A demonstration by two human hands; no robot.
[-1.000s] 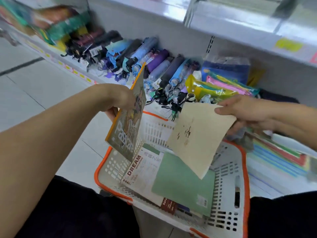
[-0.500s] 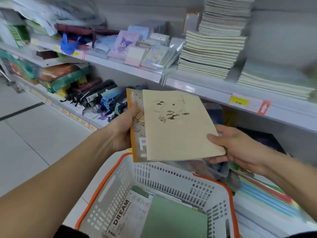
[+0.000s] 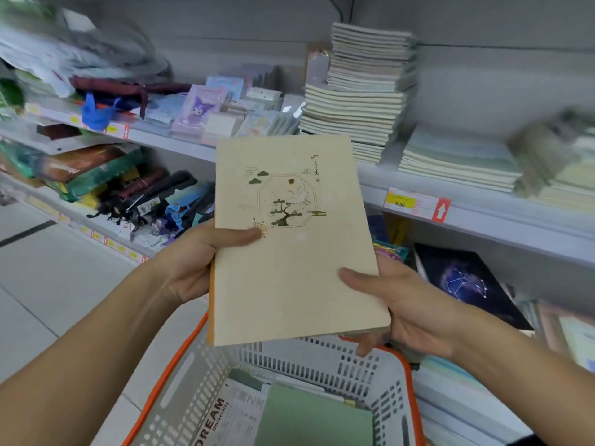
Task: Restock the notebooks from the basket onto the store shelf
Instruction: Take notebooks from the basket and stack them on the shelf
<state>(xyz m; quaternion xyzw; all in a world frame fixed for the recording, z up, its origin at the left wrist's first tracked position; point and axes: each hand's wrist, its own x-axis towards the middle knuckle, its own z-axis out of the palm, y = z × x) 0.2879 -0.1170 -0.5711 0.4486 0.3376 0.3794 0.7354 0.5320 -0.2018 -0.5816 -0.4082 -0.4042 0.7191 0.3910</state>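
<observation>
"DREAM University" on white notebook [image 3: 225,420] in basket [image 3: 325,358]; "6.00" on yellow shelf price tag [image 3: 400,201].

Cream notebook [image 3: 296,252] with gilt tree-and-crane print, held face-up and tilted above the basket [image 3: 322,358], stacked on an orange-edged notebook [image 3: 211,304], green notebook [image 3: 309,420] and "DREAM" notebook [image 3: 225,416] lying flat inside, cream stacks [image 3: 363,91] piled on the shelf [image 3: 483,217].
</observation>
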